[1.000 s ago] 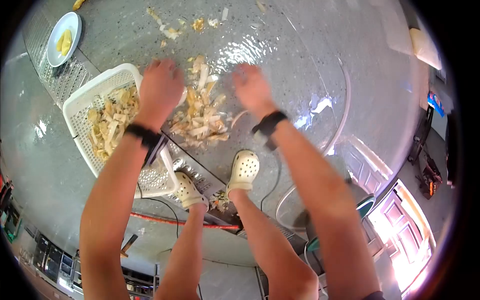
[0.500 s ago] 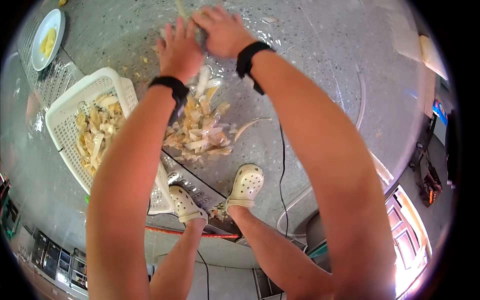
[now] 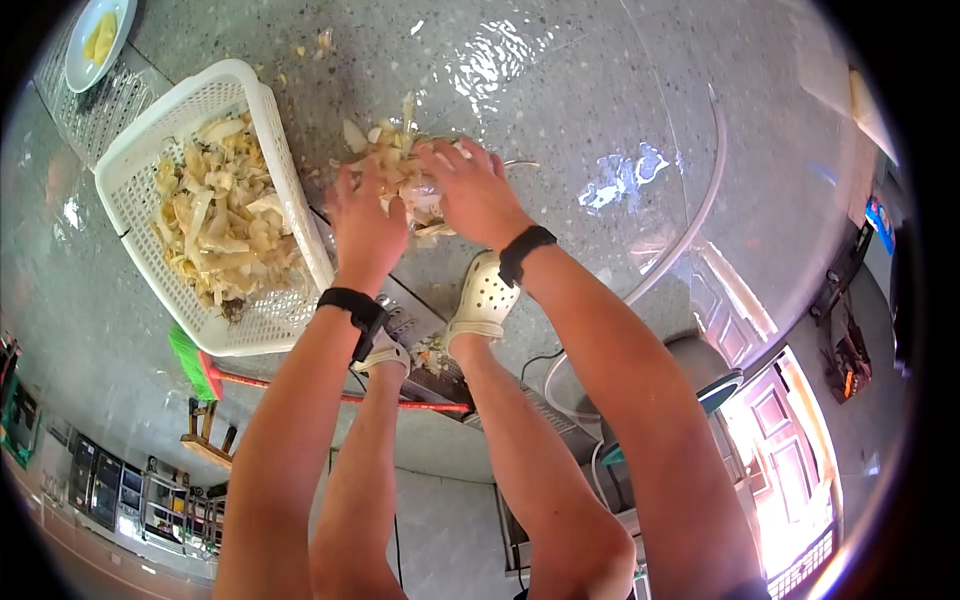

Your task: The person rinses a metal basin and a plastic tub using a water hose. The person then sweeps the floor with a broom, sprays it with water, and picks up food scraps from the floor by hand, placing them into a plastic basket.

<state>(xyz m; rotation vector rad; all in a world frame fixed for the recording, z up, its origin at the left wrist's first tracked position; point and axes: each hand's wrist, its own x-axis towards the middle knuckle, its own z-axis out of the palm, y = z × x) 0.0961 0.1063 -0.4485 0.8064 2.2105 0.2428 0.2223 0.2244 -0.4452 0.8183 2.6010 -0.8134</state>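
A wet heap of pale yellow and white peel-like scraps [image 3: 405,175] lies on the grey speckled floor. My left hand [image 3: 368,222] touches the heap's left side, with its fingers spread and a little curved. On the other side my right hand [image 3: 474,196] rests against the scraps, fingers apart and bent over them. Some fingertips are hidden among the pieces. Left of my hands stands a white perforated plastic basket [image 3: 285,170], partly filled with similar scraps [image 3: 220,225].
At the upper left a white plate [image 3: 78,68] holds yellow pieces. My feet wear cream clogs [image 3: 488,297] beside a metal grate [image 3: 412,318]. A green-bristled broom [image 3: 188,352] with a red handle lies behind the basket. A pale hose [image 3: 700,215] curves at right.
Both hands have come back toward my feet, from beyond the heap to its two sides. The view has shifted, and more of the basket shows.
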